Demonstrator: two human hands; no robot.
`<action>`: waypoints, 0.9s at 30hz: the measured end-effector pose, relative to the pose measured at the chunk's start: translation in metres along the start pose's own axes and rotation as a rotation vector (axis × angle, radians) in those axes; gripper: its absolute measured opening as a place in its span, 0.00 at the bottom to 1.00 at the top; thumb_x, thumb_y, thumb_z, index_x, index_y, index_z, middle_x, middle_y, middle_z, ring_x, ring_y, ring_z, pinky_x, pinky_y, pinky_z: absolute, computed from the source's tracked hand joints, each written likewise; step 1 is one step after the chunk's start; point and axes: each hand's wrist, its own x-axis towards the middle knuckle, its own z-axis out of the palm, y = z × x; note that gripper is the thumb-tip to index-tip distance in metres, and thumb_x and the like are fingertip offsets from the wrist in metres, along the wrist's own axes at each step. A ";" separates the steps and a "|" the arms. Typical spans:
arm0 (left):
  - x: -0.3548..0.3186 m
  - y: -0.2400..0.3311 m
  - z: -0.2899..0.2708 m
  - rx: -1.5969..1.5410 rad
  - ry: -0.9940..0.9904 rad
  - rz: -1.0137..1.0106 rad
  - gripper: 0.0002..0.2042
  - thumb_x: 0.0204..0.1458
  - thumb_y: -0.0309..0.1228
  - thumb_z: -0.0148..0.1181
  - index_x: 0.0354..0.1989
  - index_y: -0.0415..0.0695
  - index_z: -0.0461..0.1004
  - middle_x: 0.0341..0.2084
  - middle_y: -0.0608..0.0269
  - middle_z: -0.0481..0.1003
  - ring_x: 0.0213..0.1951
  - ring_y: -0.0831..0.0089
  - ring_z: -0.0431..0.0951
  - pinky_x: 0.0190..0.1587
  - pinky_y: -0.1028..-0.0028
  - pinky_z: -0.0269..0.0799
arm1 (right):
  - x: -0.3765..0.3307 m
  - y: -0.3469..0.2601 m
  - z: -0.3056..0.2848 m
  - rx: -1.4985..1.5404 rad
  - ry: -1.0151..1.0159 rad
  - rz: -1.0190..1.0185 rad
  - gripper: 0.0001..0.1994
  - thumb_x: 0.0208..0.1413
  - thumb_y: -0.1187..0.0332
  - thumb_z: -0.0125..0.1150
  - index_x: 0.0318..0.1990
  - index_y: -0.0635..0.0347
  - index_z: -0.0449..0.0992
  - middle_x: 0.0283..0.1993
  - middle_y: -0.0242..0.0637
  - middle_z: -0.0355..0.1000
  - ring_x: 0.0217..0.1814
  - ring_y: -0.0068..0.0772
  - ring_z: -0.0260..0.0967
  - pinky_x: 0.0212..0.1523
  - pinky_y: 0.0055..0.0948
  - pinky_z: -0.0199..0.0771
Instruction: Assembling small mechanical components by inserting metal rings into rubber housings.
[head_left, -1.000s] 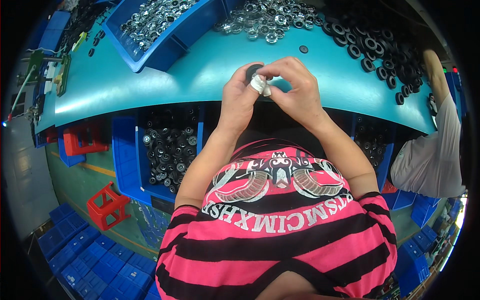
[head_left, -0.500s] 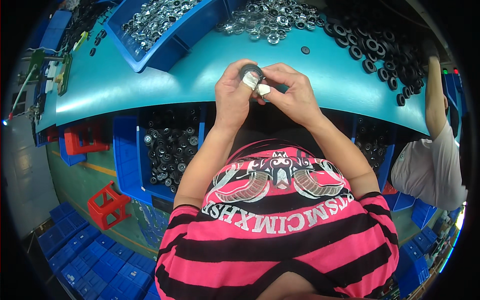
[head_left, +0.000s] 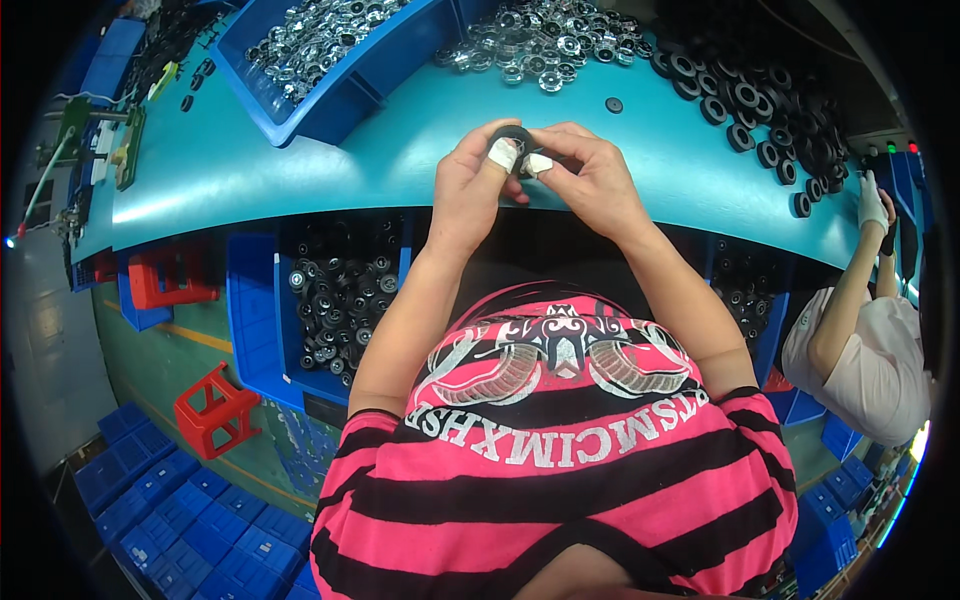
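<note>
My left hand (head_left: pixel 470 185) and my right hand (head_left: pixel 590 175) meet above the near edge of the teal table (head_left: pixel 300 170). Together they pinch a small black ring-shaped part (head_left: pixel 515 135), held between the thumbs and fingertips. Both thumbs wear white tape or finger cots. The part is mostly hidden behind my fingers. Straight ahead on the table lies a heap of shiny silver round parts (head_left: pixel 530 45). A heap of black rings (head_left: pixel 760 90) spreads to the right.
A blue bin (head_left: pixel 330 95) of silver parts stands at the back left. A blue bin (head_left: pixel 250 310) of black-and-silver parts sits below the table. A single black ring (head_left: pixel 614 104) lies alone. A co-worker's gloved arm (head_left: pixel 850 290) reaches in at right. Red stool (head_left: pixel 215 410) on the floor.
Both hands have stayed together at the same spot. The fingers shifted around the black part, turning it slightly between the thumbs.
</note>
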 end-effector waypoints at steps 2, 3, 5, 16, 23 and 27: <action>0.001 -0.001 -0.002 0.062 0.000 0.040 0.12 0.64 0.29 0.55 0.52 0.39 0.73 0.32 0.65 0.76 0.24 0.84 0.72 0.24 0.80 0.73 | -0.002 -0.003 0.001 0.004 0.000 0.006 0.15 0.54 0.70 0.66 0.50 0.57 0.82 0.38 0.36 0.75 0.33 0.23 0.71 0.36 0.23 0.71; 0.000 -0.003 -0.005 0.091 -0.004 0.073 0.12 0.63 0.29 0.55 0.52 0.38 0.73 0.32 0.65 0.76 0.24 0.84 0.72 0.24 0.80 0.73 | -0.004 -0.006 0.003 0.009 0.001 0.006 0.15 0.54 0.71 0.65 0.50 0.57 0.82 0.38 0.36 0.75 0.33 0.23 0.71 0.36 0.24 0.71; 0.001 -0.006 -0.006 0.118 0.001 0.095 0.12 0.63 0.28 0.54 0.52 0.38 0.73 0.32 0.65 0.76 0.24 0.84 0.71 0.24 0.79 0.72 | -0.004 -0.007 0.004 -0.009 -0.006 0.010 0.15 0.54 0.71 0.65 0.50 0.57 0.83 0.38 0.36 0.75 0.34 0.23 0.72 0.36 0.23 0.72; 0.002 0.008 -0.006 0.053 -0.194 -0.014 0.27 0.62 0.25 0.53 0.70 0.39 0.57 0.46 0.62 0.74 0.38 0.79 0.74 0.41 0.73 0.79 | 0.013 -0.007 -0.014 0.295 -0.087 0.264 0.18 0.55 0.69 0.62 0.54 0.63 0.79 0.45 0.33 0.80 0.39 0.18 0.73 0.37 0.21 0.72; -0.002 0.004 -0.002 0.483 -0.195 0.113 0.29 0.59 0.21 0.55 0.70 0.40 0.58 0.46 0.62 0.75 0.42 0.79 0.76 0.38 0.76 0.77 | 0.013 0.001 -0.013 0.299 -0.089 0.305 0.14 0.54 0.69 0.65 0.47 0.62 0.80 0.34 0.29 0.78 0.33 0.17 0.71 0.33 0.18 0.68; -0.003 0.000 -0.003 0.718 -0.167 0.169 0.29 0.59 0.20 0.56 0.70 0.42 0.59 0.47 0.61 0.75 0.42 0.79 0.76 0.36 0.78 0.76 | 0.014 0.009 -0.011 0.315 -0.094 0.316 0.12 0.53 0.69 0.65 0.45 0.63 0.80 0.35 0.30 0.78 0.33 0.18 0.71 0.34 0.18 0.69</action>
